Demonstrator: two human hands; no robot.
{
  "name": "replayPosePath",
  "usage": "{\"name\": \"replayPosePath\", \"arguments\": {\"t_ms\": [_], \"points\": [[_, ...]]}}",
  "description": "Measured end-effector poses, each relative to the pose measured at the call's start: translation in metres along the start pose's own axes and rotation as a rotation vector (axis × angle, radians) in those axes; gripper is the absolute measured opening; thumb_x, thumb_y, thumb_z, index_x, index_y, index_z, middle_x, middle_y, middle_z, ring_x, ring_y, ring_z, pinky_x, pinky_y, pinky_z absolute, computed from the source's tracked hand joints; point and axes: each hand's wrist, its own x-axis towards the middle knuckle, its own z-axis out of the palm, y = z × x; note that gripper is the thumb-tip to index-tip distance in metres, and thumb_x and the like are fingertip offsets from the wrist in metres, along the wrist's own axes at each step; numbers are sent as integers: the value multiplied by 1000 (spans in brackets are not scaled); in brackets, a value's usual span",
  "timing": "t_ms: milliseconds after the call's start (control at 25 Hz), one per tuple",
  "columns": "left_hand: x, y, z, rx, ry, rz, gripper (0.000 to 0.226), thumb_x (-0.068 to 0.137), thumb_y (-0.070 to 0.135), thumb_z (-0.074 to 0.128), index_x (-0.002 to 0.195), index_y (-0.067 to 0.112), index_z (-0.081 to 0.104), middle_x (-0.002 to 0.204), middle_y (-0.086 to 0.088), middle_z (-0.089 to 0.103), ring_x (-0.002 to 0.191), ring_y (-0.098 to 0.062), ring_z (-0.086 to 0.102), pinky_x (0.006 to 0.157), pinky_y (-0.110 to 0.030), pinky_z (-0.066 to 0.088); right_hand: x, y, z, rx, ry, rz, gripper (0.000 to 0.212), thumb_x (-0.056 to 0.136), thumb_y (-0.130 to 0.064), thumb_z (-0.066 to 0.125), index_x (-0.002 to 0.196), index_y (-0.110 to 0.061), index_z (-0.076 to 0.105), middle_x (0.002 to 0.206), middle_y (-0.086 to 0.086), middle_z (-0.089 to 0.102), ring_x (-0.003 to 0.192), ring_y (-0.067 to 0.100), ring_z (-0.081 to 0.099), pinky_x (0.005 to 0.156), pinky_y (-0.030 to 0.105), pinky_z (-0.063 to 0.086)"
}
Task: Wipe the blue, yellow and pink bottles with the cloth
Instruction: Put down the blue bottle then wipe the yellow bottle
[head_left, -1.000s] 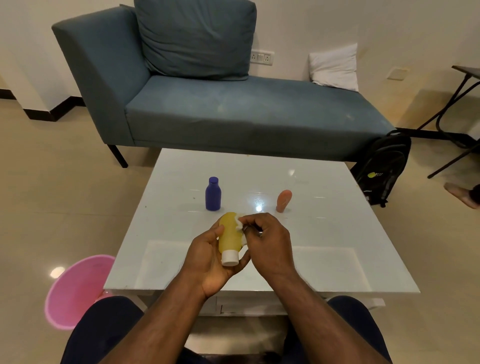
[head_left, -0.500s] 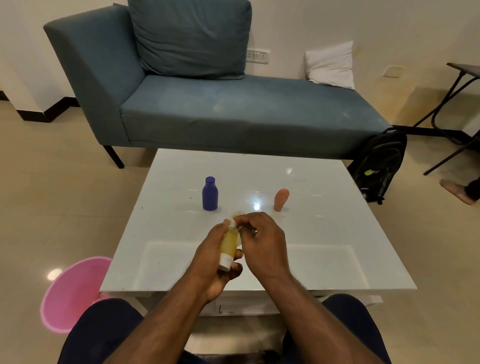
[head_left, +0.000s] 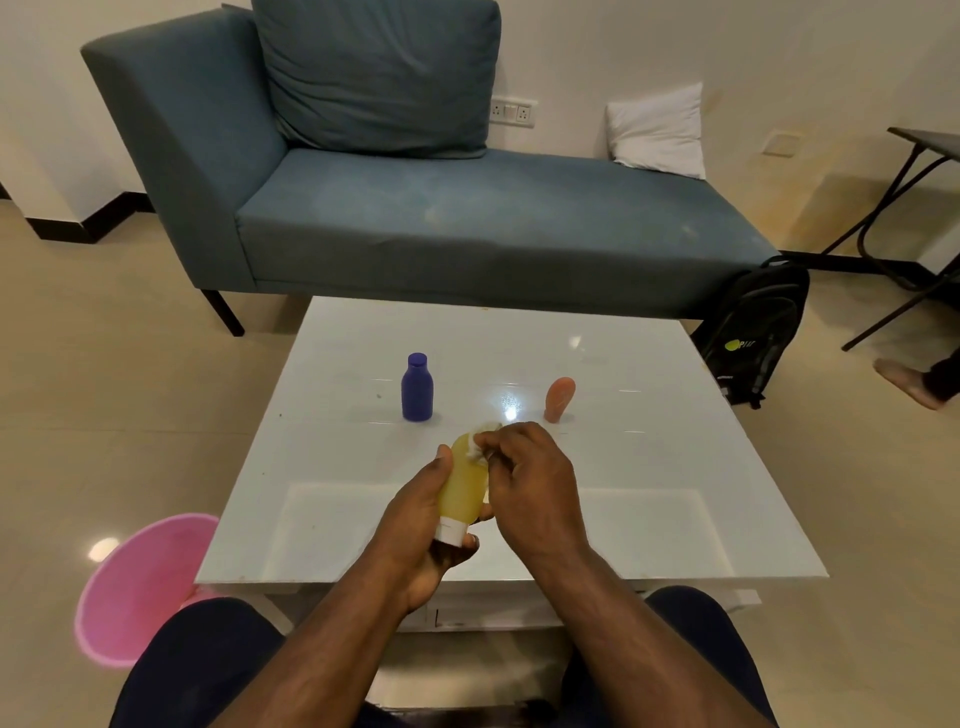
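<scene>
Glossy white square coffee-table surface (head_left: 649, 467), taken as landmark.

Beyond its far edge: long blue-grey upholstered chaise sofa (head_left: 467, 223). Off its left near corner, on the floor: round pink plastic basin (head_left: 135, 587).

On the surface, far-centre, upright: dark blue plastic bottle with screw cap (head_left: 416, 387). To its right, well apart: small pink soft tube-shaped bottle (head_left: 559, 398), standing cap-down. Neither is touched.

Above the near-centre of the surface, held off it: translucent yellow squeeze bottle with white cap (head_left: 462, 486), cap pointing toward the person. Left hand (head_left: 421, 519) wraps it, fingers curled round the lower body and cap end. Right hand (head_left: 535, 483) has fingers pinched on a small white cloth wad (head_left: 480, 439), pressed against the bottle's far, rounded end.

Judgement: the yellow bottle's wipe is in hand. Which of the other two are done cannot be told. Next calls for turning the bottle in the left hand so the cloth reaches the unwiped sides, then setting it down upright.
</scene>
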Motion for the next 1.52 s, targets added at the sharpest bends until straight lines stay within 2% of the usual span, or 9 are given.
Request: {"name": "replayPosePath", "arguments": {"t_ms": [200, 400, 600, 720, 880, 1080, 1200, 1400, 1520], "points": [[0, 0, 3, -21, 3, -23, 52, 95, 56, 52, 125, 15, 64, 111, -15, 76, 100, -32, 74, 88, -48, 58, -30, -6, 13, -82, -142, -94, 22, 91, -17, 55, 110, -20, 66, 109, -6, 58, 102, 8, 51, 86, 10, 39], [4, -4, 0, -45, 28, -61, 58, 89, 58, 60, 129, 16, 61, 116, -18, 72, 93, -31, 66, 66, -38, 55, -8, 9, 5, -99, -23, -35, 19, 89, -13, 59, 105, -15, 69, 104, 1, 61, 95, 16, 57, 85, 25, 49], [6, -2, 1, -29, 19, -92, 57, 92, 58, 54, 128, 14, 63, 114, -17, 75, 102, -31, 72, 93, -50, 56, -29, 3, 10, -125, -195, -125, 24, 90, -17, 56, 112, -17, 66, 110, -1, 59, 102, 13, 52, 89, 16, 41], [5, -2, 5, -84, 6, -87, 58, 89, 55, 61, 129, 13, 61, 105, -17, 74, 83, -27, 69, 69, -39, 56, -7, 16, 3, -100, -37, -41, 22, 87, -10, 59, 106, -14, 69, 103, 2, 62, 95, 17, 57, 85, 31, 51], [10, -4, 2, -82, -23, -101, 59, 91, 55, 58, 133, 13, 60, 122, -19, 71, 112, -35, 69, 97, -52, 55, -22, 3, 7, -150, -152, -137, 25, 88, -18, 57, 110, -14, 67, 106, 3, 61, 97, 17, 54, 85, 29, 50], [12, -7, 1, -70, -32, -118, 47, 93, 39, 64, 135, 17, 59, 119, -17, 68, 87, -26, 69, 67, -39, 58, -9, 25, 2, -65, -35, 32, 20, 90, -13, 58, 106, -16, 68, 104, 1, 62, 95, 15, 58, 87, 27, 50], [16, -12, 1, -61, -47, -152, 42, 98, 38, 57, 134, 17, 59, 124, -17, 69, 98, -30, 67, 80, -44, 55, -23, 23, 9, -76, -120, -30, 22, 90, -17, 56, 108, -16, 68, 105, 0, 62, 97, 15, 56, 87, 28, 49], [23, -16, -5, -37, -113, -184, 45, 94, 28, 63, 137, 17, 59, 130, -21, 63, 99, -29, 63, 64, -39, 54, -9, 44, 2, -36, -27, 93, 21, 90, -11, 56, 105, -16, 69, 105, 1, 64, 97, 14, 59, 90, 27, 49], [25, -17, 0, 89, -115, -128, 33, 99, 25, 57, 131, 19, 64, 120, -16, 69, 94, -28, 63, 68, -37, 55, -14, 43, 7, -77, -118, -1, 21, 89, -14, 59, 108, -16, 68, 108, 2, 63, 100, 16, 56, 89, 24, 46]]}}
